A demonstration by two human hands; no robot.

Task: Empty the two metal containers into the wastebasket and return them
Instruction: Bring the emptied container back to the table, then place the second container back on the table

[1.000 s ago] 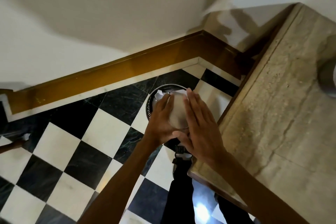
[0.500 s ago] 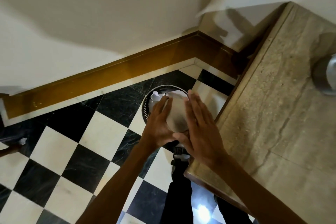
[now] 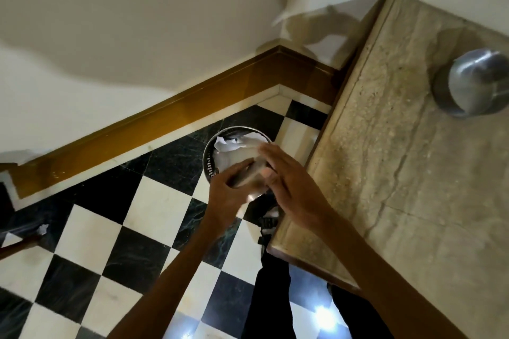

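Note:
A round metal wastebasket (image 3: 208,158) stands on the checkered floor beside the stone table, with crumpled white paper (image 3: 228,143) in it. Above it I hold a metal container (image 3: 249,175), blurred by motion and tilted over the basket. My left hand (image 3: 227,197) grips its near side. My right hand (image 3: 289,187) lies flat against its right side with fingers stretched out. A second metal container (image 3: 476,82) stands on the stone table (image 3: 399,173) at the far right.
The table's corner (image 3: 271,249) juts out close to my right wrist. A wooden skirting board (image 3: 165,124) and pale wall run behind the basket. My dark trouser legs (image 3: 270,297) and shoe are below the hands. A paper scrap (image 3: 42,228) lies on the floor at left.
The container has tipped further and blurred between my hands above the wastebasket. The view has shifted, so more of the second container on the table shows.

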